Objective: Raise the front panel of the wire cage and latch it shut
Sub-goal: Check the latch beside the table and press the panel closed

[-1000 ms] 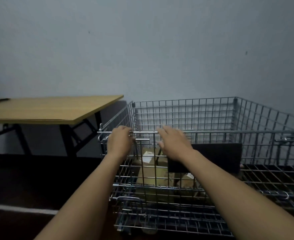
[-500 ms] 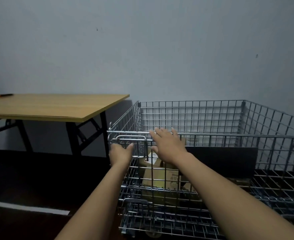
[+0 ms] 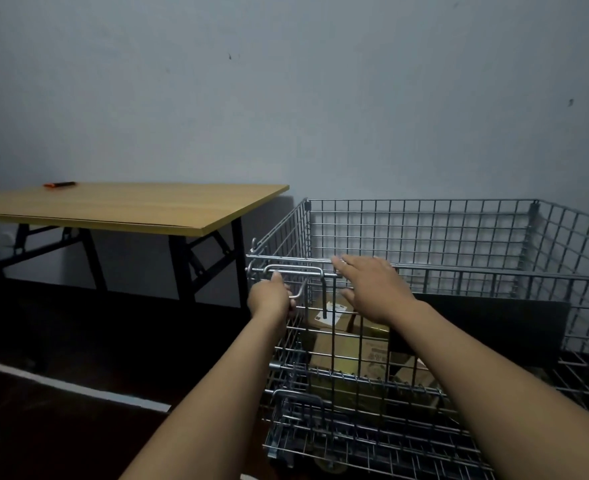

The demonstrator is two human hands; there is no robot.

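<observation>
Cage (image 3: 424, 237) stood just right of a wooden table (image 3: 130, 206), against a plain wall. Front panel (image 3: 348, 344) was up, its top rail level with the cage's left corner. Left hand (image 3: 270, 299) was closed around the bent latch rod (image 3: 294, 271) at that corner; right hand (image 3: 372, 289) lay flat and spread against the panel's upper wires, holding nothing. Judged risks: if the flat hand eased off before the rod seated, the panel would likely drop outward on its lower hinge; a rod not fully hooked over the corner could look shut yet spring free; fingers by the rail and corner post could get pinched as the rod swung. Whether the rod was already home could not be told. Cage was bright zinc-grey welded mesh, square grid, thin round wires, thicker round rod for the latch, smooth and slippery-looking. Inside, behind the panel, sat matte cardboard boxes (image 3: 351, 344) and a flat black board (image 3: 476, 323).
</observation>
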